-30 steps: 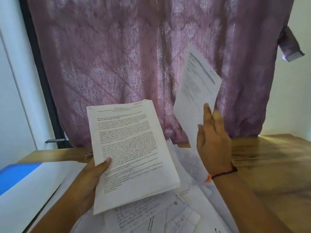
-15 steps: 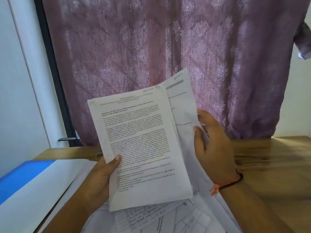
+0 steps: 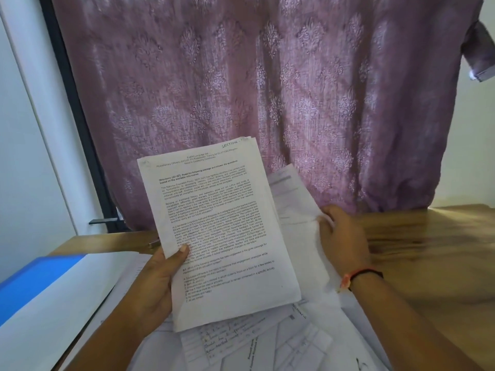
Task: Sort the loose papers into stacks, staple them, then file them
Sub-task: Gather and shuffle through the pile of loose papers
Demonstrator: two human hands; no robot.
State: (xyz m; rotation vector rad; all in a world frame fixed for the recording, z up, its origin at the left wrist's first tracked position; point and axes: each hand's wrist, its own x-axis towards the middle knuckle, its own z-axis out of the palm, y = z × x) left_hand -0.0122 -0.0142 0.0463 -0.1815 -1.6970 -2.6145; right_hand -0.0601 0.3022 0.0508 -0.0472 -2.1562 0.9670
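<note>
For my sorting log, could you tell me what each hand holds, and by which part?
The left hand grips the printed stack at its lower left edge; right hand holds a loose sheet by its right edge.

the wooden worktop (image 3: 428, 250) shows bare, glossy grain across its right side and along its far edge. loose papers (image 3: 316, 341) lie spread over its near middle, overlapping one another at different angles. among them is a handwritten sheet (image 3: 227, 341), with printed forms just beside it. at the left lies a flat blue and white folder (image 3: 34, 287), meeting the papers' left edge. a small metal object (image 3: 153, 243), too hidden to name, rests near the far left edge.
</note>
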